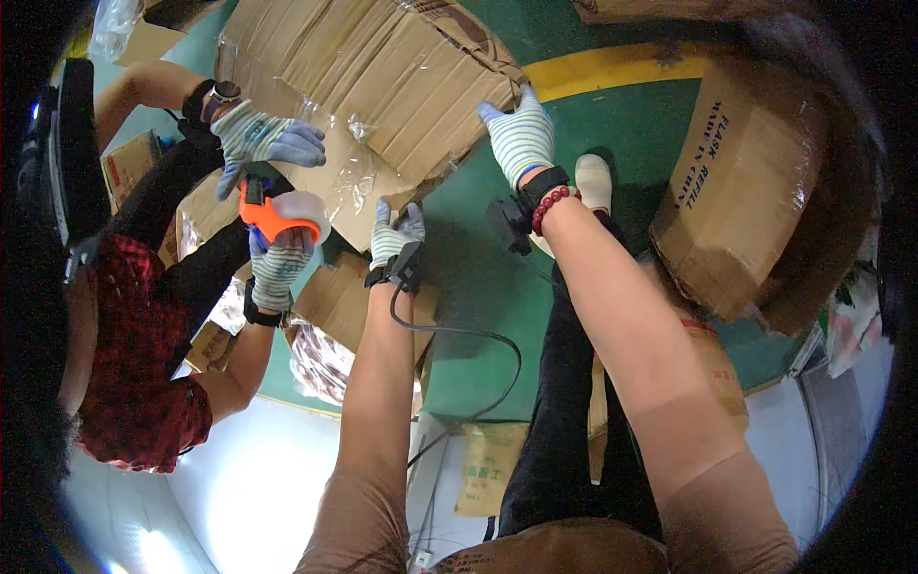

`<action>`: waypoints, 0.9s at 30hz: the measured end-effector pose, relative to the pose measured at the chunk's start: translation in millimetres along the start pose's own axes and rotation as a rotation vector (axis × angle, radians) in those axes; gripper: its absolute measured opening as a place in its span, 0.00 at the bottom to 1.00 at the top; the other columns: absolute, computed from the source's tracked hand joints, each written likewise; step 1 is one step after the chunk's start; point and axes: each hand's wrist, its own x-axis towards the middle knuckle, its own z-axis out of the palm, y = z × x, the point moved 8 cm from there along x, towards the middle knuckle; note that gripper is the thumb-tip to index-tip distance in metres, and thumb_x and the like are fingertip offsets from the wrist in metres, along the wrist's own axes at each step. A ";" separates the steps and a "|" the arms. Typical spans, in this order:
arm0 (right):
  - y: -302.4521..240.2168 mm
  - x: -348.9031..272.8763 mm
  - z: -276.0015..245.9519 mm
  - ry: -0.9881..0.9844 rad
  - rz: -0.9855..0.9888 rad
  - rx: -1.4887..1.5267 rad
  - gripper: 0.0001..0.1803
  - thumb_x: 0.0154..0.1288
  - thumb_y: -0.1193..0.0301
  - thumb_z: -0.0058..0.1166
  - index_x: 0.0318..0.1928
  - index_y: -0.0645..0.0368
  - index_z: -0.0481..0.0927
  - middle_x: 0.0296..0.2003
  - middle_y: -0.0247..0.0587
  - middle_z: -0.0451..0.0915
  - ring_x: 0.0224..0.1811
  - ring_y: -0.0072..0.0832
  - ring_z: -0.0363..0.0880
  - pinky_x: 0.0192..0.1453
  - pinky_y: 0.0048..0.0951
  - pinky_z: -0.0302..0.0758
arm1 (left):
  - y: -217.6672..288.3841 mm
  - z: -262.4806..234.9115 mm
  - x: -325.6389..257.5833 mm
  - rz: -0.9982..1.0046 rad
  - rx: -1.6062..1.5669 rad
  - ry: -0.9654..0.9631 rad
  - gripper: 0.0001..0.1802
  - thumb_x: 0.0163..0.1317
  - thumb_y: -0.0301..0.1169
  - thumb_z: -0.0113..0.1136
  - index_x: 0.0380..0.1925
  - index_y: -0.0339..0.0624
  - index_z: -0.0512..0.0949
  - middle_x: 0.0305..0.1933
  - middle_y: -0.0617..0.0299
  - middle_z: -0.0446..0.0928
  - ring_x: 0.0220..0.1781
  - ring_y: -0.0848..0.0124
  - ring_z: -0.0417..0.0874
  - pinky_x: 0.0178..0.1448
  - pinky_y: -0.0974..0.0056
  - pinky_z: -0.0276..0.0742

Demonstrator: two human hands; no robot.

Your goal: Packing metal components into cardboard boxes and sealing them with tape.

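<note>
A large brown cardboard box (354, 72) with ridged, strip-like creases and clear tape on it lies ahead of me. My right hand (521, 139), in a striped knit glove, grips its right corner, thumb and fingers either side of the edge. At the box's near corner my left hand (397, 236), gloved alike, is closed on the cardboard, its fingers partly hidden. A co-worker at my left holds an orange tape dispenser (277, 217) with a roll of clear tape in one gloved hand (279, 268). The co-worker's other gloved hand (268, 139) is spread over the box's left side.
A big brown carton (741, 187) with dark print stands at the right. Another cardboard box (349, 297) and shiny plastic-wrapped goods (320, 364) sit below my left hand. A black cable (502, 340) loops from my left wrist. A yellow line (622, 69) crosses the green floor (469, 287).
</note>
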 end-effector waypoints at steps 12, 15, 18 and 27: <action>4.5 -3.3 -3.5 -0.031 -0.019 -0.050 0.44 0.61 0.55 0.70 0.73 0.61 0.69 0.64 0.61 0.78 0.65 0.54 0.79 0.68 0.46 0.76 | -41.3 39.0 -30.0 -0.040 -0.001 -0.301 0.34 0.65 0.39 0.74 0.65 0.37 0.72 0.67 0.51 0.76 0.66 0.53 0.75 0.78 0.50 0.69; 1.2 -6.0 -6.6 -0.018 -0.008 -0.102 0.44 0.62 0.53 0.69 0.73 0.58 0.69 0.63 0.60 0.79 0.64 0.54 0.80 0.67 0.47 0.77 | -39.1 43.7 -35.8 0.002 0.041 -0.260 0.37 0.63 0.43 0.76 0.65 0.36 0.72 0.67 0.51 0.76 0.66 0.53 0.74 0.79 0.53 0.66; 5.6 -7.6 -7.4 -0.014 0.003 -0.115 0.43 0.63 0.51 0.67 0.74 0.58 0.69 0.63 0.60 0.79 0.64 0.54 0.80 0.66 0.48 0.78 | -48.2 42.9 -35.9 -0.009 0.120 -0.192 0.36 0.64 0.44 0.74 0.64 0.35 0.72 0.66 0.51 0.76 0.64 0.54 0.75 0.78 0.54 0.68; 11.2 -9.5 -6.2 -0.013 0.000 -0.145 0.43 0.64 0.49 0.66 0.74 0.57 0.69 0.63 0.60 0.79 0.64 0.54 0.79 0.66 0.47 0.78 | -29.5 47.5 -8.4 0.689 1.318 -0.411 0.34 0.68 0.46 0.70 0.68 0.43 0.71 0.62 0.54 0.80 0.59 0.58 0.79 0.72 0.59 0.73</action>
